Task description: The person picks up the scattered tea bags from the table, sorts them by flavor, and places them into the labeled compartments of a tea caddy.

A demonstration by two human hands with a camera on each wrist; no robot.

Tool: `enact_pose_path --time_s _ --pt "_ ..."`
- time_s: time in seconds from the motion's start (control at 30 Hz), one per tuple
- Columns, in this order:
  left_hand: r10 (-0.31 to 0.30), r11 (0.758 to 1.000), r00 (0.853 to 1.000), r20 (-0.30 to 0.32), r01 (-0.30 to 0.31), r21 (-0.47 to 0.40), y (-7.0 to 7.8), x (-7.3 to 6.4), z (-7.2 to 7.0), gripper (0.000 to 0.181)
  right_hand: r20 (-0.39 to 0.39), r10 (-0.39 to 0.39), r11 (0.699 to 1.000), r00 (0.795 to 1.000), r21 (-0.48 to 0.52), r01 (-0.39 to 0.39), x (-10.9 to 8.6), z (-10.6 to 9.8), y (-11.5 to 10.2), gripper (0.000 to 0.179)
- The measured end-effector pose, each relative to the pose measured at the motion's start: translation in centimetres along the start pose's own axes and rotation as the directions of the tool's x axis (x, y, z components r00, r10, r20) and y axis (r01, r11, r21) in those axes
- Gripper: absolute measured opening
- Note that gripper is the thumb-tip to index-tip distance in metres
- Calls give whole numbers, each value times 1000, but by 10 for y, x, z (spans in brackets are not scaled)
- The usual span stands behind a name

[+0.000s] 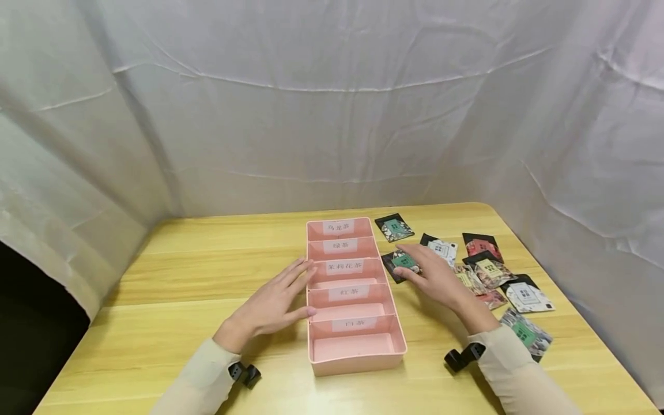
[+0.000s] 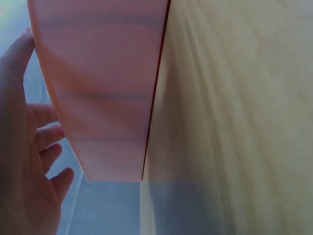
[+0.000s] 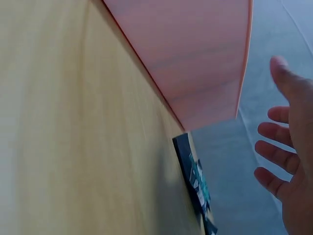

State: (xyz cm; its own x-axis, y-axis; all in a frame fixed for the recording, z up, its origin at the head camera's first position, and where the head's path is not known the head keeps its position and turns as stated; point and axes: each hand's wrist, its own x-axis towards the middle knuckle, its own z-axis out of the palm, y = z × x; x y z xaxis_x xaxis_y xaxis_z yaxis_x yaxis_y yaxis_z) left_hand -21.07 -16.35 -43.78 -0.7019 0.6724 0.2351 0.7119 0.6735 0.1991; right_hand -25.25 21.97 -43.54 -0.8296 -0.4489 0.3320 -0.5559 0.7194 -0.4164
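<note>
A long pink box [image 1: 358,365] stands on the table, split into several compartments with labelled dividers. My left hand [image 1: 272,302] is at its left rim, fingers loosely extended; in the left wrist view, fingertips of the left hand [image 2: 29,161] meet the box's edge. Over the table just right of the box, my right hand [image 1: 438,279] hovers with fingers spread and nothing held. Partly hidden beneath it lies a black tea packet with a green label [image 1: 404,261]. The right wrist view shows the right hand [image 3: 293,147] apart from the box wall [image 3: 205,63].
Another green-labelled packet [image 1: 395,227] lies by the box's far right corner. Several more packets spread to the right, including a white-labelled one [image 1: 527,294], a red-labelled one [image 1: 482,246] and a grey one with a green label [image 1: 525,332]. A pale curtain [image 1: 332,132] hangs behind the table.
</note>
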Motion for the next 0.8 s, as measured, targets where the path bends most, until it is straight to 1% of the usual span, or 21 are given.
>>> enact_pose_path --time_s 0.07,0.17,0.33,0.43,0.57,0.8 --pt "4 1000 1000 1 -4 13 -1 1 1 83 -2 42 999 999 -2 -42 4 2 5 64" --pt "12 999 1000 11 -12 36 -2 2 1 84 25 110 994 994 0 -110 10 4 12 70" --pt "41 996 999 16 -42 80 -4 4 2 82 73 202 979 977 8 -203 16 7 26 80" --pt "54 993 998 18 -56 100 -4 4 2 80 93 246 969 965 2 -248 16 9 36 81" --pt "63 991 998 30 -66 118 -4 3 2 79 104 292 956 951 -17 -292 15 9 46 79" --pt "70 992 997 31 -73 104 -6 3 2 80 121 329 944 937 -58 -324 12 10 52 83"
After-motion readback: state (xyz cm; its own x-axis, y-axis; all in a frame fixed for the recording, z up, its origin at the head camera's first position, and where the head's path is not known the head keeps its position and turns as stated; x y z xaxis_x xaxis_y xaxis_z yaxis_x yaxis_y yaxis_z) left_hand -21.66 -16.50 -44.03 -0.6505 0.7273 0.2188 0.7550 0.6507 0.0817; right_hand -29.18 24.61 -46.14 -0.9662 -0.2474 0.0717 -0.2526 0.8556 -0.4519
